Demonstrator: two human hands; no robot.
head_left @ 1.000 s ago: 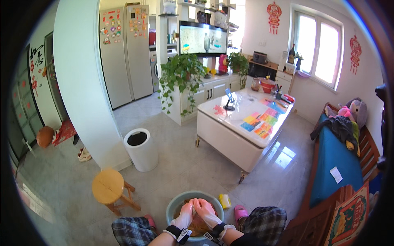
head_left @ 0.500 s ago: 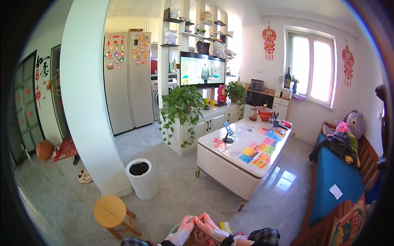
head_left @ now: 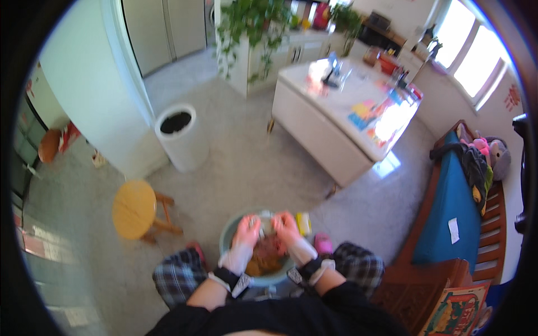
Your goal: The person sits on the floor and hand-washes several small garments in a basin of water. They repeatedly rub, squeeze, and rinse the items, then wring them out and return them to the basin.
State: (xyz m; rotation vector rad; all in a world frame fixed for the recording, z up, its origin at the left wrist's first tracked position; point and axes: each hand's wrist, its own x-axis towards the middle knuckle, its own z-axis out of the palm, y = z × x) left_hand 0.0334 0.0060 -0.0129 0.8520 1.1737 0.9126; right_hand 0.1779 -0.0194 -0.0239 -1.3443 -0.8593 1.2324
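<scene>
My left hand (head_left: 247,231) and my right hand (head_left: 286,228) are both in thin translucent gloves, raised over a pale green basin (head_left: 226,231). Their fingers are pinched, a short gap apart. Something small and pale shows at the left fingertips and between the hands, too blurred to name. Inside the basin lie a reddish, meat-like mass (head_left: 271,245) and an orange-brown heap (head_left: 263,265). A yellow-and-white packet (head_left: 304,223) sits just beyond the basin's right rim, close to my right hand.
A round wooden stool (head_left: 134,208) stands to the left, with a white bin (head_left: 184,140) behind it. Ahead is a white table (head_left: 319,120). On the right runs a bench with a blue cushion (head_left: 448,201). My plaid-covered knees flank the basin, and a pink slipper (head_left: 323,243) is at the right.
The view has tilted down, bringing the basin and its contents into sight. My hands were close together at the fingertips and are now slightly apart.
</scene>
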